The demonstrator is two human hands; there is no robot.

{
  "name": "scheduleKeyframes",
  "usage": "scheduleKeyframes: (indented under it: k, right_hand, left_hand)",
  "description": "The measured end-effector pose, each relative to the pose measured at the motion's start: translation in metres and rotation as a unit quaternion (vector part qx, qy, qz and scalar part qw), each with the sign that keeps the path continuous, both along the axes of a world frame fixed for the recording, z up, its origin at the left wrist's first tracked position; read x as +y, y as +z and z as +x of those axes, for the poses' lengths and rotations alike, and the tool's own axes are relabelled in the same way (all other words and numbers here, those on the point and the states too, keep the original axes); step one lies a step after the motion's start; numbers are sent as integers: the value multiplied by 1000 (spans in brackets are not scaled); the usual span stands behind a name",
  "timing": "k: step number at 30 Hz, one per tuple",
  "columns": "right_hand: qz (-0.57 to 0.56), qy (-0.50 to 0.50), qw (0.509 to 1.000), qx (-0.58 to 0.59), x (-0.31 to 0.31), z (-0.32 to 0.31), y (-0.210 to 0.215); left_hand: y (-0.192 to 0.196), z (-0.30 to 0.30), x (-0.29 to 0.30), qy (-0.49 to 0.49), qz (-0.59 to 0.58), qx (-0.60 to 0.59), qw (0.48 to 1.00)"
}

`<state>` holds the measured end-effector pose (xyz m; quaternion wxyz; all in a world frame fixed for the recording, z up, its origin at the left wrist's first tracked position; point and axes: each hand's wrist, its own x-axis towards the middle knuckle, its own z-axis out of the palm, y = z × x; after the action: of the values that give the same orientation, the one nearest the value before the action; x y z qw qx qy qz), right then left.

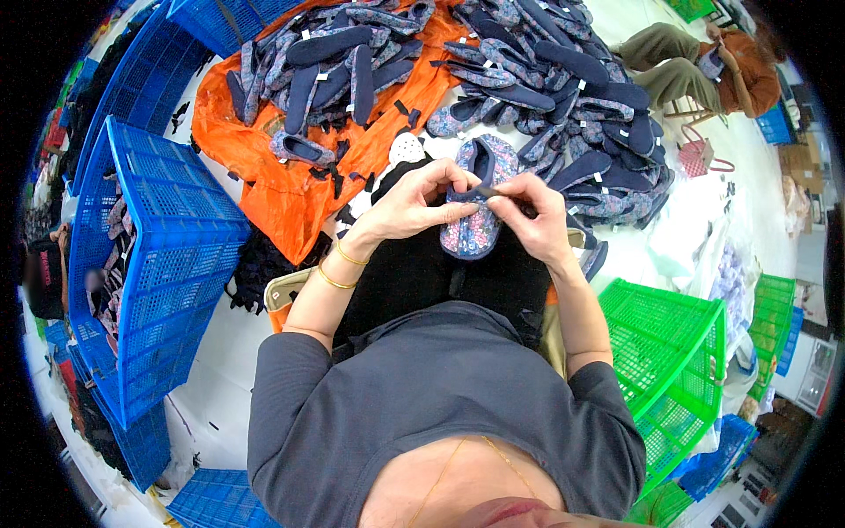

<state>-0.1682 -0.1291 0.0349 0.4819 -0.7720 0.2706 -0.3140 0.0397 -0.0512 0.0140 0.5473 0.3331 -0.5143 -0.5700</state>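
Observation:
A floral slipper with a dark blue lining and edge is held over my lap, its opening turned away from me. On its left edge, my left hand is closed, thumb and fingers pinching the slipper by its opening. From the other side, my right hand pinches a short dark strip that crosses the slipper's opening. Whether the strip is attached at both ends is hidden by my fingers. Just past my knees lies a large pile of similar floral slippers with navy soles.
More slippers lie on an orange plastic sheet at the far left. Blue crates stand at my left, green crates at my right. Another person sits at the far right near a red-and-white checked bag.

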Motion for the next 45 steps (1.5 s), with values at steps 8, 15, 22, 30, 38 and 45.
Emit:
scheduleKeyframes:
  k: [8, 15, 22, 30, 38, 45]
  right_hand:
    - [321, -125, 924, -165, 1, -14, -31]
    - [527, 126, 781, -312, 26, 6, -31]
    - [302, -54, 930, -204, 13, -16, -55]
    - [-58, 9, 998, 13, 43, -20, -27]
    - [-21, -143, 989, 8, 9, -38, -33]
    - [94, -136, 981, -99, 7, -22, -11]
  left_hand:
    - [16, -9, -1, 103, -202, -190, 955]
    - [5, -48, 10, 77, -408, -299, 859]
    - [10, -32, 20, 115, -118, -197, 966]
    - [8, -27, 1, 74, 213, 269, 936]
    - [-3, -37, 14, 53, 208, 284, 935]
    - [-10, -38, 20, 54, 200, 264, 942]
